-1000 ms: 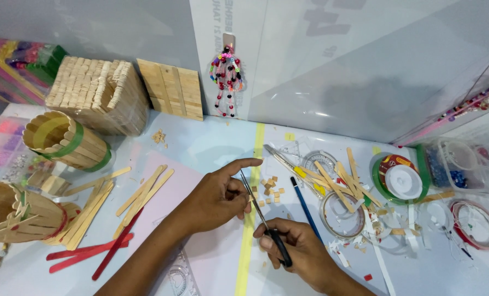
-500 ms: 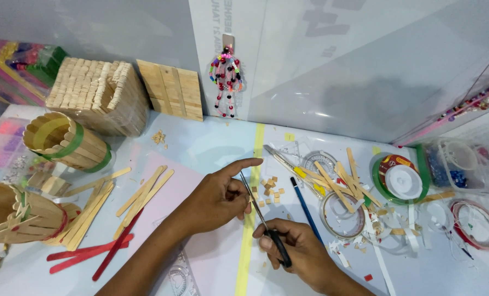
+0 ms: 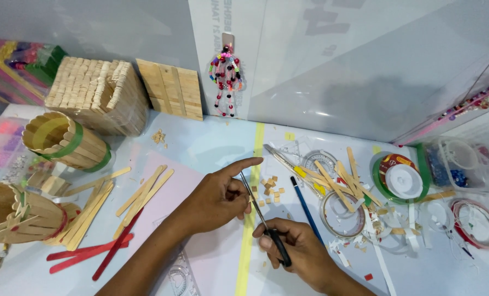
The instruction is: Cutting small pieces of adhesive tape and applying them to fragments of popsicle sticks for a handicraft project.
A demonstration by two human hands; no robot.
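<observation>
Fingers (image 3: 288,235) of our right hand (image 3: 299,249) wrap a thin, stiff craft knife (image 3: 263,219) by its black handle; our left hand (image 3: 217,200) pinches near its blade.

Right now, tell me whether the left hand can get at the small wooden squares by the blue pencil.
Probably yes. The left hand lies just left of the small wooden squares, its forefinger stretched out above them. Only the thin blade of the tool held by the right hand crosses between; nothing covers the squares. The blue pencil lies beyond.

two bare forearms, no sleeves, bare hands
</observation>
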